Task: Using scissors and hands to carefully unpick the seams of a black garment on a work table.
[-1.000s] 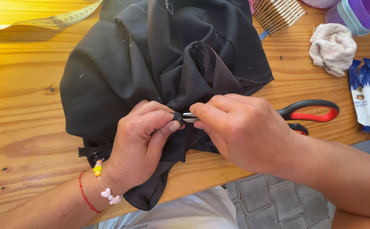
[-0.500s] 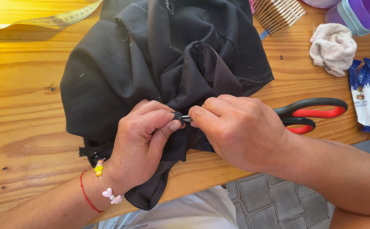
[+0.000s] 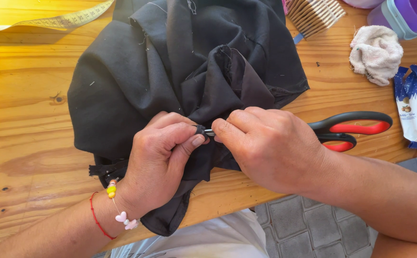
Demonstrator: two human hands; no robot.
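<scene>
A crumpled black garment (image 3: 179, 76) lies on the wooden table (image 3: 27, 119). My left hand (image 3: 158, 160) pinches a fold of the black fabric near its lower edge, thumb pressed against a small black zipper slider (image 3: 200, 129). My right hand (image 3: 270, 145) is closed on the thin metal pull sticking out of that slider, fingertips meeting the left thumb. A black zipper tape end (image 3: 104, 169) shows beside my left wrist, which wears a red string and a beaded bracelet.
Red-and-black scissors (image 3: 352, 129) lie just right of my right hand. A white crumpled cloth (image 3: 375, 52), a blue snack packet (image 3: 416, 107), a purple container (image 3: 404, 14) and a stack of cards (image 3: 313, 14) sit at the right. A yellow measuring tape (image 3: 60, 21) runs along the far left.
My right hand has shifted slightly left and down, uncovering more of the scissors' handles. The left hand keeps its pinch on the fabric.
</scene>
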